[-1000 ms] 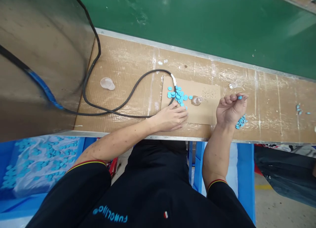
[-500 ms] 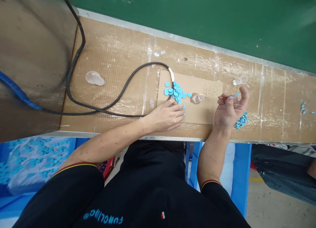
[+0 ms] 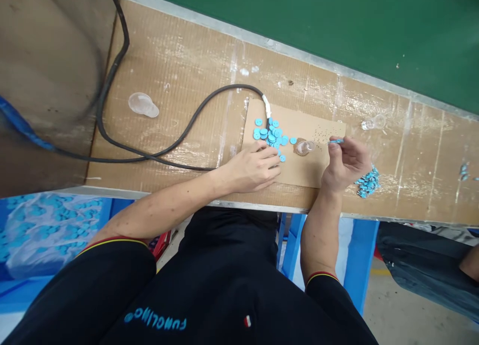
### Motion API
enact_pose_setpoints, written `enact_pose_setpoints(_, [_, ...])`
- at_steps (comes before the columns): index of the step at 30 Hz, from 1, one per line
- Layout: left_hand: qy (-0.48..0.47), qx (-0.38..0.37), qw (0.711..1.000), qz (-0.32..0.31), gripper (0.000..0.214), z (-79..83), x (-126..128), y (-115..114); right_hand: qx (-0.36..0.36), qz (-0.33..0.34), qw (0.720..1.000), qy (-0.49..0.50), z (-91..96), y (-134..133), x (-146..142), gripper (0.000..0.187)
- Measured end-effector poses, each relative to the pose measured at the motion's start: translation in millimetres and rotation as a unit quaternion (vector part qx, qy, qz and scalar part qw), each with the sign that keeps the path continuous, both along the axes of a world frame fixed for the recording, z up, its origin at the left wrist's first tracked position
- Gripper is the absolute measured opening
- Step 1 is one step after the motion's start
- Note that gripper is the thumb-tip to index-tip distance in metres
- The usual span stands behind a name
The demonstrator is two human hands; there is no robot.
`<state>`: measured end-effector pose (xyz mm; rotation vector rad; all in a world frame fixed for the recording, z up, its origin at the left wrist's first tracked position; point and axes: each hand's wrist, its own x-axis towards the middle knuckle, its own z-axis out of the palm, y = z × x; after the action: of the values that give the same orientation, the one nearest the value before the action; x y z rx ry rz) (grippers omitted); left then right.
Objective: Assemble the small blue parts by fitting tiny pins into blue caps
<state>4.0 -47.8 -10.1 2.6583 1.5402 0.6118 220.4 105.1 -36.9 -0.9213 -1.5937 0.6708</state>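
My left hand (image 3: 258, 168) rests palm down at the near edge of a cardboard sheet (image 3: 295, 177), its fingers curled beside a pile of small blue discs (image 3: 275, 134). Whatever lies under those fingertips is hidden. A loose blue disc (image 3: 282, 158) lies by them. My right hand (image 3: 345, 163) is raised over the sheet's right end, thumb and fingers pinching a small blue disc (image 3: 336, 141). Between the hands, a small clear plastic cup (image 3: 306, 146) sits on the sheet, left of a patch of tiny dark specks (image 3: 322, 132).
A heap of blue pieces (image 3: 368, 182) lies right of my right hand. A black cable (image 3: 198, 116) loops across the cardboard-covered bench to the disc pile. Clear plastic pieces (image 3: 143, 104) lie at left and far right. Blue bins (image 3: 359, 265) stand below; another person's arm (image 3: 470, 262) shows at right.
My right hand has turned and moved left over the sheet, its index finger lowering from a raised position to the blue disc. My left hand stays by the pile. The whole view has shifted slightly.
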Motion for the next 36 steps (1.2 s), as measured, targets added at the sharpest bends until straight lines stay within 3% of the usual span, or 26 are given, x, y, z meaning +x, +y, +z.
enact_pose_setpoints(7, [-0.016,-0.015,0.999,0.042,0.029,0.3,-6.3,1.4,0.015,0.025,0.999,-0.017,0.9,-5.1,-6.3,0.032])
enact_pose_setpoints(19, [-0.033,-0.022,0.999,0.034,0.024,-10.2,-6.0,1.9,0.049,0.0,0.99,-0.132,-9.8,-1.6,3.6,0.036])
enact_pose_setpoints(24, [-0.047,0.005,0.998,0.041,0.021,-15.4,-4.6,1.8,0.085,0.005,0.988,-0.131,-13.2,-1.0,4.7,0.03])
enact_pose_setpoints(29, [-0.059,0.0,0.997,0.04,0.018,-19.0,-4.3,2.0,0.071,0.007,0.985,-0.154,-15.1,-0.8,7.4,0.024])
enact_pose_setpoints(36, [-0.047,-0.003,0.998,0.038,0.019,-19.9,-4.8,2.3,0.1,0.006,0.985,-0.14,-5.4,-5.2,-0.6,0.027])
